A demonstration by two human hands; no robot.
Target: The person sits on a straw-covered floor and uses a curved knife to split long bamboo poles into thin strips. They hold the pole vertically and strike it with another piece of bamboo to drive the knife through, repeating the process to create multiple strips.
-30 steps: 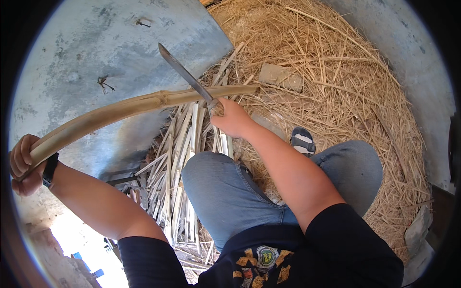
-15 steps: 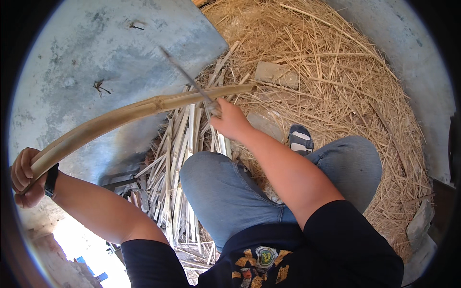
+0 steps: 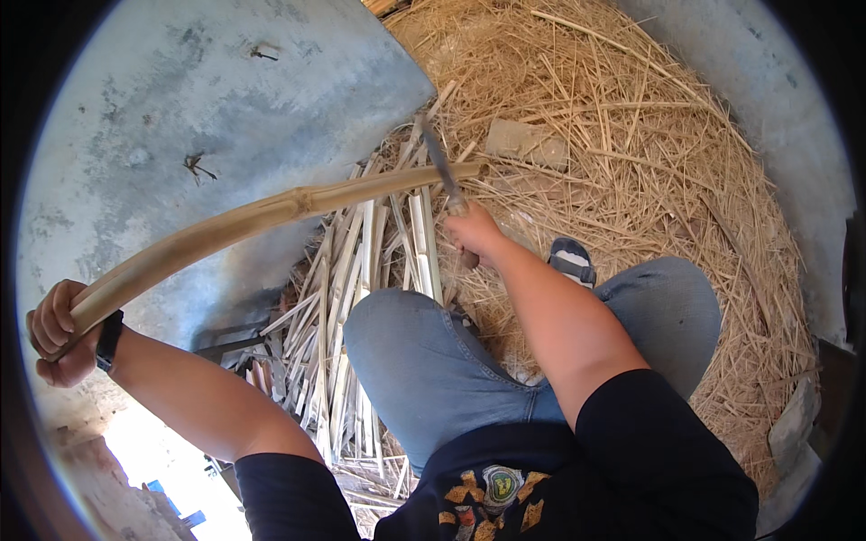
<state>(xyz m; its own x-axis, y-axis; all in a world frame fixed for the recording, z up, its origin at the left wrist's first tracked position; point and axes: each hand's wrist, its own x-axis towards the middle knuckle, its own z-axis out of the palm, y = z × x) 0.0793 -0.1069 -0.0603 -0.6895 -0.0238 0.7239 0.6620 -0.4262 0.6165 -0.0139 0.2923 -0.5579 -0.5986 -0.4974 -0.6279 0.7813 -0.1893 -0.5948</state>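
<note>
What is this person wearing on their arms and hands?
Both hands are bare, with no gloves. The left hand has a black band around its wrist, like a watch strap. The right hand wears nothing. Short black sleeves end above the elbows, leaving both forearms uncovered.

The right hand (image 3: pixel 474 233) brought the knife (image 3: pixel 439 167) down. One second earlier its blade pointed up and to the left, above the bamboo pole (image 3: pixel 262 216); then it swung steeper and crossed the pole near its far end. The left hand (image 3: pixel 59 329) moved slightly lower with the pole's near end.
</note>
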